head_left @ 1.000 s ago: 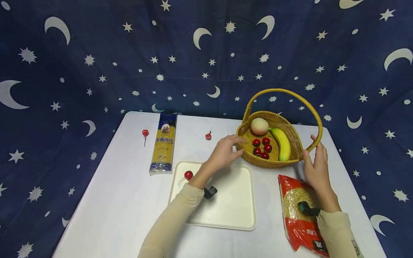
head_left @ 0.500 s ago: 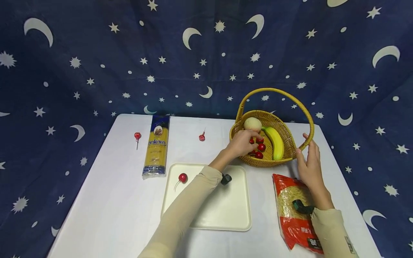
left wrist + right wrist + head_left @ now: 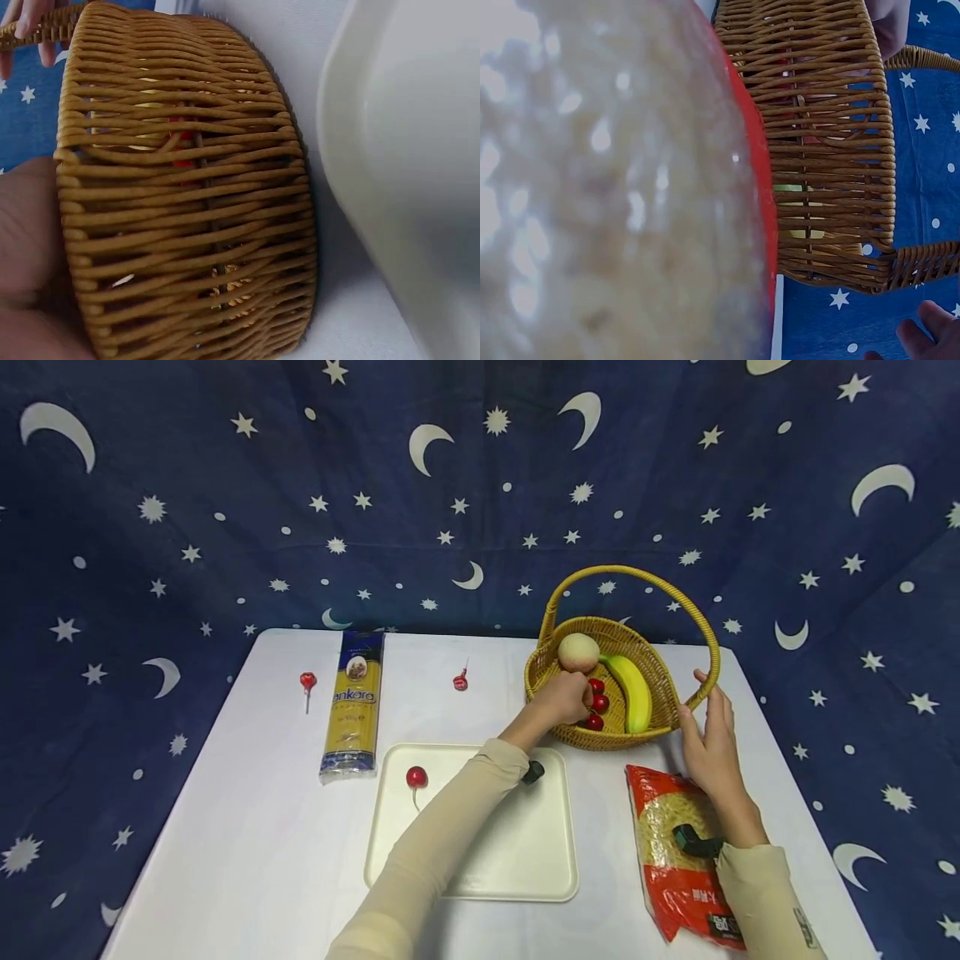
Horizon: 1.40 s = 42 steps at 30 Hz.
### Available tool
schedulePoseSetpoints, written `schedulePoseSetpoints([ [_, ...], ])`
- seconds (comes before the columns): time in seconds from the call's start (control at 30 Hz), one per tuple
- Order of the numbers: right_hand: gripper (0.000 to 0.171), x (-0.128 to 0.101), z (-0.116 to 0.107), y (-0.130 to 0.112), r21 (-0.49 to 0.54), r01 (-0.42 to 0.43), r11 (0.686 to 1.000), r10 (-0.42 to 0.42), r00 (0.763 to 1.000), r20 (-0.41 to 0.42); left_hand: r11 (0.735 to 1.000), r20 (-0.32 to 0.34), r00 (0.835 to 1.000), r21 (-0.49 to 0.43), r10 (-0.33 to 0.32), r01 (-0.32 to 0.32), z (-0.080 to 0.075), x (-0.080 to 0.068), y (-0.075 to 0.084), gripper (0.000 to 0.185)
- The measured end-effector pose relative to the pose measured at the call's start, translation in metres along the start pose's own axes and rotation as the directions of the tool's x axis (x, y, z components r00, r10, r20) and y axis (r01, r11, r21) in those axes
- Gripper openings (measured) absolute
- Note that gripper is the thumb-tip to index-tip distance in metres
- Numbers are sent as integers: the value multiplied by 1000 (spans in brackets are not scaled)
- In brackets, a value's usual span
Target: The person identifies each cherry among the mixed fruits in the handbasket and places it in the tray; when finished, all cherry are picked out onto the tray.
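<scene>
My left hand (image 3: 564, 697) reaches over the near left side of the wicker basket (image 3: 542, 670), its fingers bent down among red cherries (image 3: 600, 702). Its fingertips are hidden, so I cannot tell whether they pinch a cherry. In the left wrist view, part of this hand (image 3: 26, 232) shows beyond the basket's woven wall (image 3: 187, 202). My right hand (image 3: 714, 747) is at the basket's right end, with fairly straight fingers and thumb on either side of the handle base. A peach (image 3: 579, 652) and a banana (image 3: 632, 693) also lie in the basket.
A cream tray (image 3: 517, 860) with one stemmed cherry (image 3: 416, 777) lies under my left forearm. Below my right wrist is a red pasta bag (image 3: 675, 843). A spaghetti pack (image 3: 352, 710) and two red lollipops (image 3: 308, 680) lie farther left and back.
My left hand has moved from the basket's left rim in over the cherries, and its fingers have bent downward. The right hand stays by the handle base. The whole head view has shifted slightly.
</scene>
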State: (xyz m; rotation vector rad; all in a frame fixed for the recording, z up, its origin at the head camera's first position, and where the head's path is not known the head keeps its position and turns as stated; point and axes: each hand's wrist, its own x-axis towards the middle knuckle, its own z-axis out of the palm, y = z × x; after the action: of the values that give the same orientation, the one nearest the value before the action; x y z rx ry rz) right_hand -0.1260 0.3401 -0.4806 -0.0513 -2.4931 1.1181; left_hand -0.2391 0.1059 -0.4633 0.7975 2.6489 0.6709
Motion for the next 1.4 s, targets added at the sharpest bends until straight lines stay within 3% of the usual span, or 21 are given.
schedulePoseSetpoints([
  [0.23,61,0,0,0,-9,2,1000,-2,1000,6,998,32,998,55,-46,45,3,0,5,22],
  [0.43,62,0,0,0,-2,9,1000,-9,1000,4,998,32,999,43,-41,40,3,1,5,30],
  [0.67,62,0,3,-1,10,17,1000,-17,1000,8,998,-43,998,-46,41,-43,-3,-7,-3,6],
  [0.87,60,-1,0,-1,-20,-12,1000,12,1000,6,984,-144,983,-118,115,-132,-12,-23,-9,21],
  [1.07,59,-1,-1,-3,-17,9,1000,-9,1000,3,954,-298,945,-220,131,-201,-19,-51,-17,20],
  [1.27,59,-2,-2,-4,-23,-6,1000,6,1000,-1,936,-404,903,-239,145,-257,-27,-81,-21,19],
  [1.4,59,-3,-3,-6,-27,-20,999,20,1000,1,928,-495,851,-206,176,-311,-31,-106,-23,20],
])
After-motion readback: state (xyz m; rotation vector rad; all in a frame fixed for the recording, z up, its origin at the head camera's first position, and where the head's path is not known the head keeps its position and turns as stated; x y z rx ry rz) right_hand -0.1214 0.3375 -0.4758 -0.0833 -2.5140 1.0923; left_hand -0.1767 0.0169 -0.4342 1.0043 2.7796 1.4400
